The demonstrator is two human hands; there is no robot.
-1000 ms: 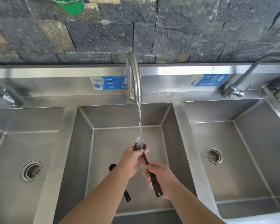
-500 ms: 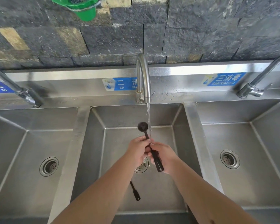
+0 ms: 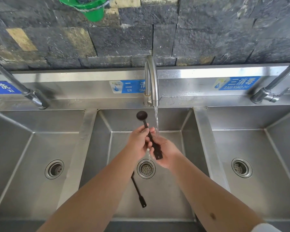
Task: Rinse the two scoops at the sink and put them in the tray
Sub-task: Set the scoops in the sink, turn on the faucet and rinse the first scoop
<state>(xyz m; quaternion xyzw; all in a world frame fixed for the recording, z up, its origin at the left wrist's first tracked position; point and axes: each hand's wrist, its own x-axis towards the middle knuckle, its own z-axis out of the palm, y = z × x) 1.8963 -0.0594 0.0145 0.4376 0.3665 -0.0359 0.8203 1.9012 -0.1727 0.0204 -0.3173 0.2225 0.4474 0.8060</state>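
1. Starting at the left, the left basin holds nothing but its drain, and the left tap above it runs no water.

2. In the middle basin the second scoop lies on the floor just left of the drain, its bowl hidden under the left forearm. It looks untouched and, by my judgement, not yet rinsed.

3. The left hand is curled around the middle of the first scoop, thumb and fingers pinching its handle. The dark bowl of that scoop points up and away, just left of the water stream.

4. A second ago the bowl sat directly under the stream. Now it has been lifted up and to the left, and the water lands on the handle and the hands instead. I take this to mean the bowl is done and the rubbing has moved down to the handle, so the first rinse is near its end.

5. The middle tap runs freely.

6. The right hand cups the lower end of the handle, palm up, fingers closed loosely around it.

7. The right basin and right tap are idle. No tray shows anywhere, so the placing step is well ahead.
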